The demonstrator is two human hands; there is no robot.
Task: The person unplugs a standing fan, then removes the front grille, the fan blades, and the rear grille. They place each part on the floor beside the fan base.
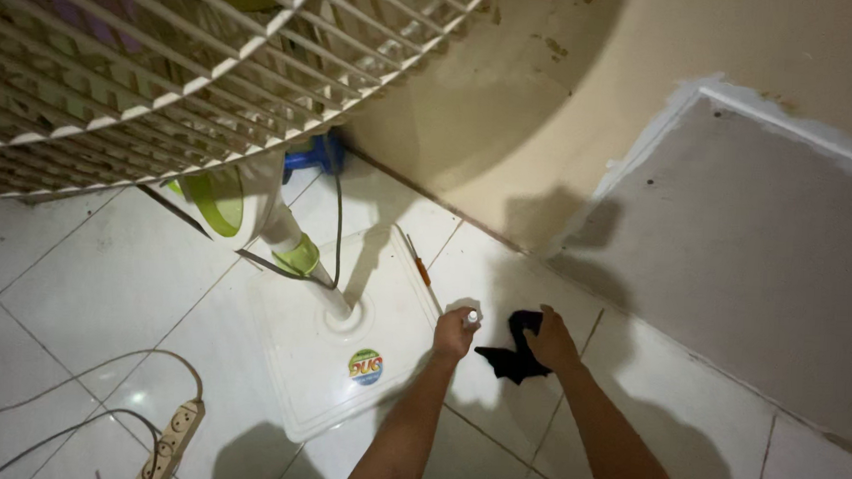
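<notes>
My left hand (pixel 453 334) is closed around a small white cylindrical object (pixel 471 318), held just above the white tiled floor at the right edge of a standing fan's square white base (pixel 315 378). Just to its right, my right hand (pixel 551 341) grips a black cloth (pixel 515 354) that rests on the tile. The fan's white pole (pixel 296 253) rises from the base to a white wire grille (pixel 166 56) that fills the upper left. An orange-handled screwdriver (pixel 420 263) lies on the base's far edge.
A cream power strip (pixel 173 439) with grey cables lies on the floor at the lower left. A blue object (pixel 315 156) sits by the wall behind the fan. The beige wall (pixel 566 111) with a grey patch (pixel 761 254) runs along the right.
</notes>
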